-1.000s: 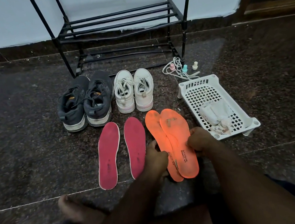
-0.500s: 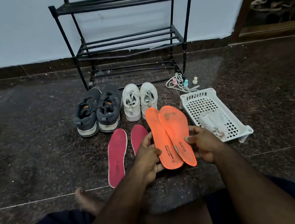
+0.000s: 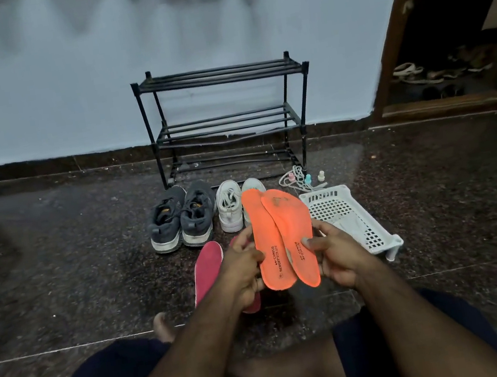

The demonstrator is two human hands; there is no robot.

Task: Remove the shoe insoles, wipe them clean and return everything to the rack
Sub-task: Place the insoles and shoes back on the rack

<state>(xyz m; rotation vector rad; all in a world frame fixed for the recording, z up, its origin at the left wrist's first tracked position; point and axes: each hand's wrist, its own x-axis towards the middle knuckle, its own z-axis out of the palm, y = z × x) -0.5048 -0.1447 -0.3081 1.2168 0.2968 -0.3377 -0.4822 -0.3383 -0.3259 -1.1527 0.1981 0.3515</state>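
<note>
**Both hands hold the orange insoles**

Grey shoes (image 3: 182, 221) and white shoes (image 3: 232, 209) stand on the floor before the rack (image 3: 226, 119). Red insoles (image 3: 206, 269) lie nearer. The left hand (image 3: 242, 268) and right hand (image 3: 339, 255) hold the overlapping orange insoles (image 3: 278, 236) off the floor, fingers (image 3: 310, 243) clamped on their edges. A basket (image 3: 376, 232) sits right.

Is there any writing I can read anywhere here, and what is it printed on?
"CAMPUS" over "MEMORYTECH LITE": heel of the left orange insole, gripped by the left hand.
"CAMPUS": heel of the right orange insole, gripped by the right hand; its second line is too blurred to read.
Small round mark near the left insole's heel: too small.
Nothing else carries readable text.
</note>
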